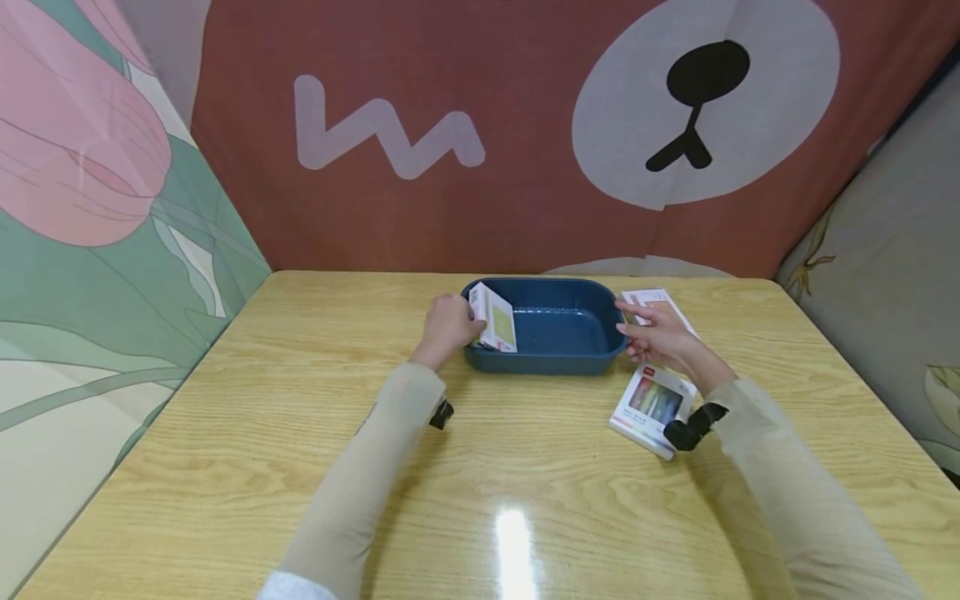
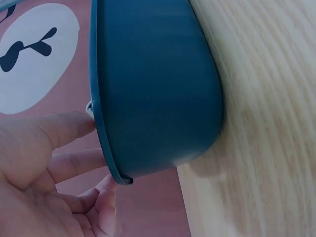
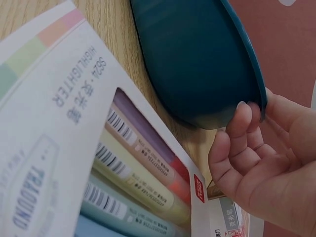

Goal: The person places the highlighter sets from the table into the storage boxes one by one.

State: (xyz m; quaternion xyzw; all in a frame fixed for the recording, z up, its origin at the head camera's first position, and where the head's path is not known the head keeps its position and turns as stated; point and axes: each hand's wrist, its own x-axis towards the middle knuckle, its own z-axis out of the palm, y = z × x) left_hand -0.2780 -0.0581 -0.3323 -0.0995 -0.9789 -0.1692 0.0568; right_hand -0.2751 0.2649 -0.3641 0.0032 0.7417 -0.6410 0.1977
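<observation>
From the head: the bin, dark blue, stands upright on the wooden bench, near its far edge. The left hand grips the bin's left end, thumb against a white box that leans inside at that end. The right hand pinches the rim at the other end. Just right of the bin lie two more boxes — the highlighter box in front, partly behind the black wrist camera, and a far box partly hidden by the hand. Behind rises a red-brown wall with a bear's muzzle.

From the left wrist: thumb and fingers meet at the bin's rim, a small pale corner showing by the thumb.

From the right wrist: bent fingers touch the outer wall below the rim — the highlighter box fills the foreground, pastel pens behind its window.
</observation>
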